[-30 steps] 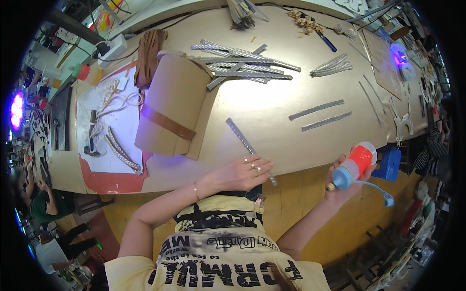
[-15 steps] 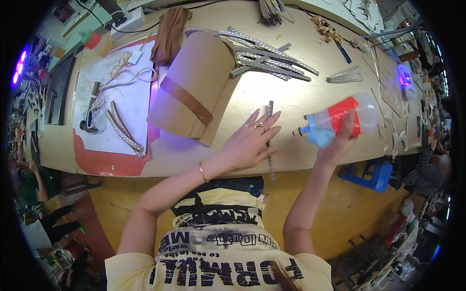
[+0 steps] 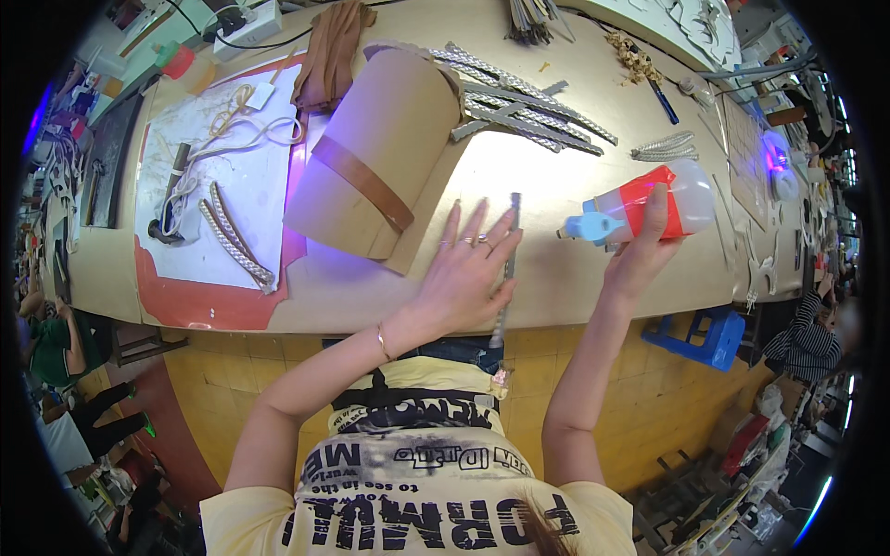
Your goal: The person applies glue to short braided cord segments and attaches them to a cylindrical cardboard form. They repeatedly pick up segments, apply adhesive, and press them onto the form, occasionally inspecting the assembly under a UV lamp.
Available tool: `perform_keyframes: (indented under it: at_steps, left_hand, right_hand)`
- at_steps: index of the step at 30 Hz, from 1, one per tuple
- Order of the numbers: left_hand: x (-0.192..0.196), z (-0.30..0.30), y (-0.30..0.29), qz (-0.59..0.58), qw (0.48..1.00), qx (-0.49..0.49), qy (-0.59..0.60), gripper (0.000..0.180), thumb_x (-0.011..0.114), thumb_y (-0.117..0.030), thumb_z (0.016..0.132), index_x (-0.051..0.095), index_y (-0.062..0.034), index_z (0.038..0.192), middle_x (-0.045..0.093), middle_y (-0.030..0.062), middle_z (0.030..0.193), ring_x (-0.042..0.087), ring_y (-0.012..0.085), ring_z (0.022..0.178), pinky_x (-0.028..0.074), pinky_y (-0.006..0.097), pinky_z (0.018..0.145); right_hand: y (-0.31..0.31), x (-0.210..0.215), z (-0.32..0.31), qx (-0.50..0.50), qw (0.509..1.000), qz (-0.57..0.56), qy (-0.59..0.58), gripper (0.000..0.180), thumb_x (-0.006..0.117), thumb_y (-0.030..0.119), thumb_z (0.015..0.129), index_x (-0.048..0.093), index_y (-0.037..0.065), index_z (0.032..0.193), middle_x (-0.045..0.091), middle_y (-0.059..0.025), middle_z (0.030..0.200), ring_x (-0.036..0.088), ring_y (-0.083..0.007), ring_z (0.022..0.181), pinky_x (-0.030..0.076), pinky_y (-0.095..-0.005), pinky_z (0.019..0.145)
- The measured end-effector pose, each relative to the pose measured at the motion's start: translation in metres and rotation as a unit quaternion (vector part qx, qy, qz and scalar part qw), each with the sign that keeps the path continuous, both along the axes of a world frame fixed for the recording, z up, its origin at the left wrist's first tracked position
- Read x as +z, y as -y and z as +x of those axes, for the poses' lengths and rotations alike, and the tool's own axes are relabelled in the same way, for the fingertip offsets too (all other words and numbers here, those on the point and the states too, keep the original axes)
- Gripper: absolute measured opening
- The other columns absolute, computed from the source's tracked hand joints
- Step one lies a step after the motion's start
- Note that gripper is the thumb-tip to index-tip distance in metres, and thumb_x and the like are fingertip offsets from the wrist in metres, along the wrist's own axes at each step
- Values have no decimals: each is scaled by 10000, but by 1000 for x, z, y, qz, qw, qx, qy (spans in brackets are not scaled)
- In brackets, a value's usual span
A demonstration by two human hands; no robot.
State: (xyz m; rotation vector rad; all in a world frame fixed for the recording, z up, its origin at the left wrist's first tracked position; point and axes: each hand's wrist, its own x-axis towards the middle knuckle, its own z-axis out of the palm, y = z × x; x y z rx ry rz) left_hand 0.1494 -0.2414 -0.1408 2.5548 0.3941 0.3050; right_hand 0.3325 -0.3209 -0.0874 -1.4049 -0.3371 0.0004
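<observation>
My left hand (image 3: pixel 466 271) lies palm down on the table with its fingers spread. Its forefinger and thumb touch a narrow grey strip (image 3: pixel 502 322), which runs towards me and over the front edge. In my right hand (image 3: pixel 642 252) is a clear squeeze bottle (image 3: pixel 691 196) with a red label and a light blue nozzle top. I hold it nearly level above the table, nozzle pointing left towards the strip, apart from it. Left of my left hand stands a brown cardboard roll (image 3: pixel 371 148) with a brown leather band (image 3: pixel 363 183) around it.
Grey and silver braided strips (image 3: pixel 528 107) lie beyond the roll, with a smaller braided bundle (image 3: pixel 664 146) to their right. A hammer (image 3: pixel 174 195) and cords rest on a white sheet (image 3: pixel 185 250) at left. A blue stool (image 3: pixel 695 335) stands below the table's right front.
The bottle has turned nearer to level, its nozzle pointing more directly left. My left fingers, which lay across the strip, have drawn back towards its left side.
</observation>
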Motion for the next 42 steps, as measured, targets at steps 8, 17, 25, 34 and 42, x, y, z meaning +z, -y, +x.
perform_keyframes:
  at_steps: [8, 17, 25, 34, 42]
  left_hand:
    - [2, 25, 12, 230, 945, -233, -2, 524, 613, -283, 838, 515, -47, 1296, 437, 132, 1431, 347, 308, 1370, 203, 535, 1139]
    - [-1, -24, 36, 33, 993, -93, -67, 756, 568, -518, 864, 369, -54, 1427, 274, 138, 1525, 233, 341, 1411, 199, 511, 1143]
    - [0, -11, -23, -87, 962, -257, 20, 687, 544, -529, 883, 449, -21, 1336, 439, 185, 1383, 318, 360, 1364, 188, 502, 1154]
    - [-7, 8, -11, 18, 999, -33, 16, 699, 535, -533, 886, 425, -40, 1369, 312, 166, 1497, 268, 403, 1374, 178, 534, 1141]
    - [-9, 8, -18, 43, 997, -70, 4, 699, 557, -541, 865, 446, -55, 1356, 354, 134, 1476, 281, 422, 1356, 202, 529, 1138]
  right_hand:
    - [38, 9, 10, -75, 996, 45, -23, 635, 704, 369, 856, 444, -33, 1273, 552, -112, 1135, 577, -181, 988, 500, -326, 850]
    - [51, 7, 0, -58, 996, 20, -58, 652, 677, 397, 856, 427, -3, 1306, 531, -108, 1160, 574, -192, 1008, 505, -351, 844]
    - [9, 3, -9, -9, 999, -31, 26, 635, 767, 275, 817, 423, -17, 1265, 544, -119, 1165, 563, -198, 1029, 482, -335, 887]
    - [-62, -7, -6, 111, 970, -77, 203, 788, 846, 293, 723, 378, -10, 1280, 605, -165, 1101, 641, -235, 966, 525, -335, 815]
    - [-65, -18, -2, 95, 946, -139, 276, 792, 837, 283, 738, 371, -26, 1299, 584, -154, 1116, 620, -233, 998, 511, -326, 847]
